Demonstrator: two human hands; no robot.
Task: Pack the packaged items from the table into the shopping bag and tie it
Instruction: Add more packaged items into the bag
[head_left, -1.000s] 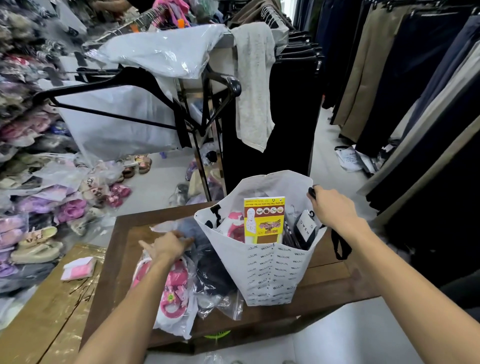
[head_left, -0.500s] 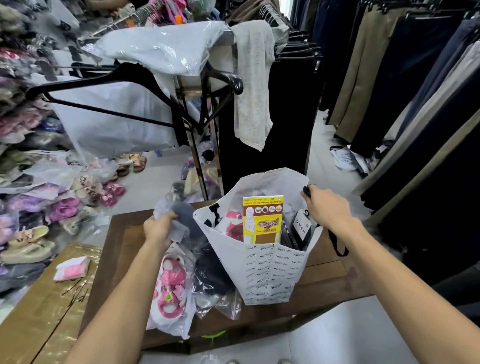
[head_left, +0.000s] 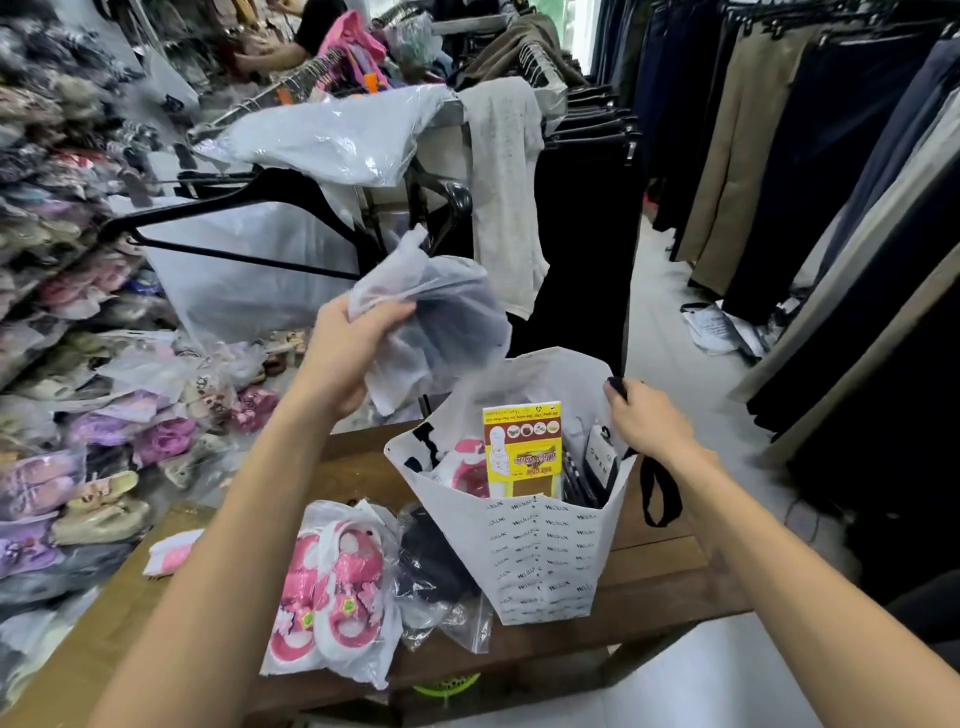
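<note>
- A brown wooden table (head_left: 660, 582) fills the near centre of the scene.
- The white printed shopping bag (head_left: 545, 561) stands upright on the table, mouth open, already holding a yellow carded packet (head_left: 522, 447) and other goods.
- A clear packet of pink sandals (head_left: 332, 587) lies flat on the table, left of the bag.
- A dark packaged item (head_left: 434, 566) lies between the sandals and the bag, touching the bag's side.
- A dark garment in a clear plastic wrap (head_left: 441, 312) is in the air above the bag's far left rim.
- The left hand (head_left: 345, 353) holds it, fingers clamped on the wrap's left edge.
- The right hand (head_left: 649, 418) has its fingers closed on the bag's black handle (head_left: 658, 493) at the right rim.
</note>
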